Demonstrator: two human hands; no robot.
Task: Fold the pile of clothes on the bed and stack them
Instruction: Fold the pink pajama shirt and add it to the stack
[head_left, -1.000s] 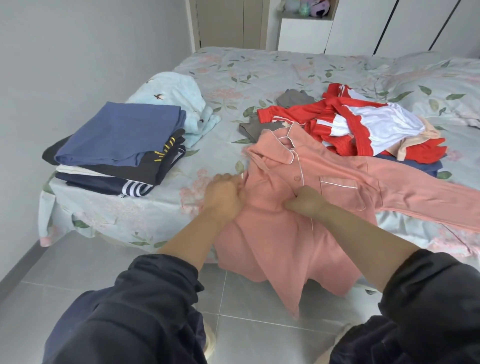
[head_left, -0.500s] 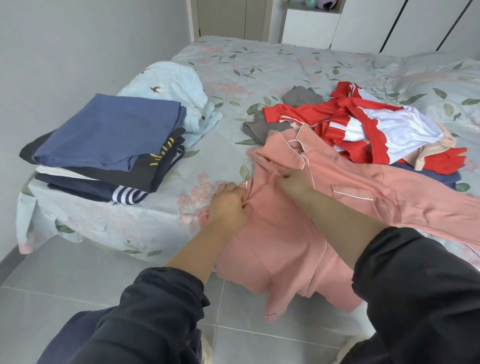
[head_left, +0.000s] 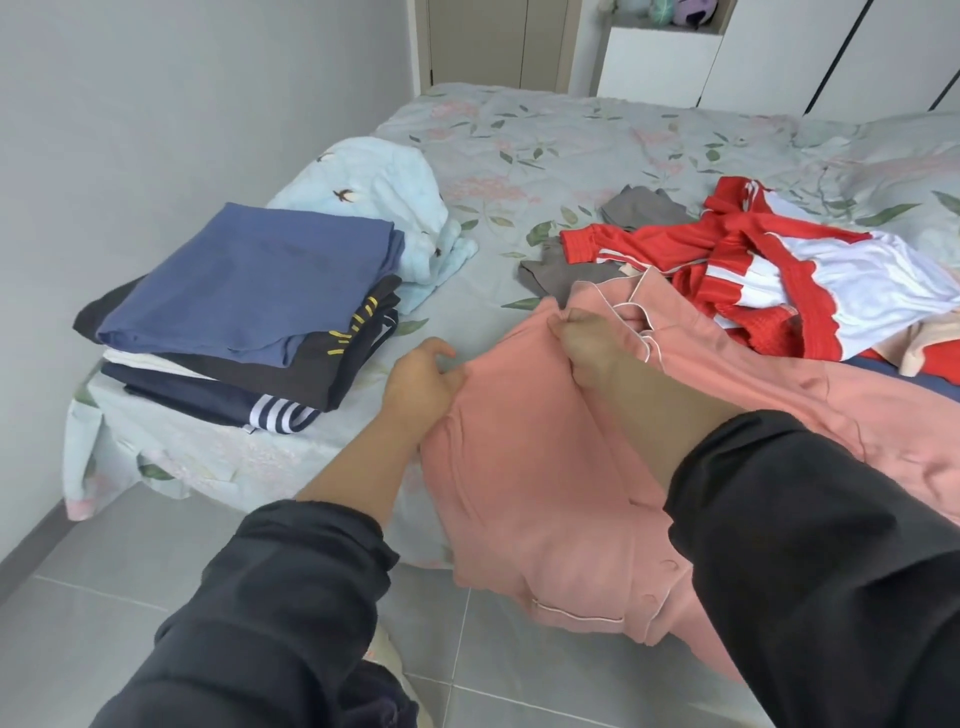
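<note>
A pink pyjama shirt (head_left: 524, 467) with white piping lies across the bed's near edge, its hem hanging over the floor. My left hand (head_left: 421, 387) grips the shirt's left side edge. My right hand (head_left: 587, 345) pinches the fabric at the shoulder by the collar. A stack of folded clothes (head_left: 244, 312), blue on top, sits at the bed's left corner. An unfolded heap with a red and white jacket (head_left: 769, 270) and a grey garment (head_left: 639, 210) lies behind the shirt.
The bed (head_left: 545, 150) has a pale floral sheet. A light blue patterned cloth (head_left: 379, 197) lies behind the stack. A grey wall runs along the left, white wardrobes (head_left: 779, 52) stand at the back, and grey floor tiles (head_left: 78, 613) are below.
My right hand has moved up the shirt from its middle to the shoulder by the collar. My left hand has shifted slightly left along the side edge. The shirt's body has been drawn together.
</note>
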